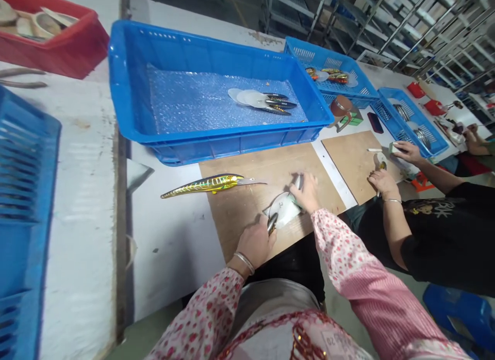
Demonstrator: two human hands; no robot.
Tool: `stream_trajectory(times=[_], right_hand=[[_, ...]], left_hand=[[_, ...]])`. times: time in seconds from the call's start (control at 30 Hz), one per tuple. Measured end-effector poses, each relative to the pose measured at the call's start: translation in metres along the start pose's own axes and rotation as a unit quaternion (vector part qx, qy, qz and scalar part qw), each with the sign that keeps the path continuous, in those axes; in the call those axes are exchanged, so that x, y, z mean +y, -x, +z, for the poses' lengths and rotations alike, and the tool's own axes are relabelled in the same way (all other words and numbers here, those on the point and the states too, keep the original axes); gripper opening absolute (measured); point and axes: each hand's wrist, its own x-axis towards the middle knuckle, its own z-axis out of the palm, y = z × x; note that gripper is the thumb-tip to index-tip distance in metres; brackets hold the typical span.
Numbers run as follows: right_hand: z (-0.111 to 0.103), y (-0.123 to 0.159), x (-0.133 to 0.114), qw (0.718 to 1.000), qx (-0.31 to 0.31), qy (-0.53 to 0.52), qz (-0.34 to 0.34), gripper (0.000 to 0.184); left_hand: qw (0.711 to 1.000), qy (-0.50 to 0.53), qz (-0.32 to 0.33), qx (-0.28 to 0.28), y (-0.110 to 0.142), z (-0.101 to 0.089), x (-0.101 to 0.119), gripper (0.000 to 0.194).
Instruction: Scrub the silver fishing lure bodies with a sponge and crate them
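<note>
Patterned sleeves [211, 306] nearest; left hand [253, 244] clamped on dark lure [272, 223]; right hand [307, 194], apart, apparently clamped on grey lure [298, 182]; gold lure [204, 184] at left.

Blue bin [224, 138], red tub [54, 53], gold-green striped lure [204, 184], red-on-white patterned sleeves [340, 246], tan board [247, 226], black shirt [452, 236]

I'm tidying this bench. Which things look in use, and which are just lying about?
In use, apparently:
dark lure, in left hand
silvery piece, at right hand
pale disc between them
brown board beneath

Seemingly lying about:
gold lure
brown mug
phone
</note>
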Motion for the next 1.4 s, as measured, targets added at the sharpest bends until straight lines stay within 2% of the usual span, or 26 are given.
stream_trajectory(times=[0.07,0.17,0.33,0.4,0.53,0.7,0.83,1.03,1.2,1.33,1.4], right_hand=[[0.000,0.004,-0.003,1.000,-0.002,0.000,-0.019,0.040],[0.002,0.012,-0.005,0.996,-0.042,-0.029,-0.073,0.042],[0.006,-0.005,0.007,1.000,-0.010,0.001,-0.004,0.043],[0.006,-0.004,0.007,1.000,-0.008,-0.004,-0.014,0.044],[0.006,0.004,0.003,0.996,-0.046,-0.021,-0.070,0.049],[0.004,-0.008,0.002,1.000,-0.015,0.024,-0.008,0.045],[0.003,0.003,-0.002,0.997,-0.045,0.021,-0.062,0.044],[-0.001,0.001,-0.008,0.995,0.016,0.097,0.013,0.038],[-0.001,0.006,-0.015,0.996,-0.029,0.085,-0.027,0.037],[-0.001,0.005,-0.017,0.992,0.004,0.123,0.018,0.039],[-0.001,0.006,-0.017,0.993,-0.011,0.118,0.000,0.040]], left_hand=[[1.000,0.005,0.002,-0.001,0.001,0.000,0.000,0.026],[1.000,0.009,0.007,-0.005,0.001,-0.001,0.000,0.025],[1.000,0.002,-0.004,0.000,0.000,0.000,0.000,0.027],[1.000,0.003,-0.001,0.001,0.000,0.001,0.000,0.027],[1.000,0.000,0.005,0.001,0.000,0.002,0.001,0.028],[1.000,-0.001,-0.001,0.016,0.000,0.003,0.001,0.025],[1.000,-0.005,0.007,0.020,0.000,0.005,0.001,0.023],[1.000,-0.003,-0.010,0.030,0.002,0.005,0.004,0.027],[1.000,0.000,-0.009,0.024,0.002,0.005,0.006,0.026],[0.999,-0.002,-0.020,0.025,0.003,0.005,0.007,0.029],[1.000,-0.003,-0.018,0.023,0.003,0.006,0.008,0.028]])
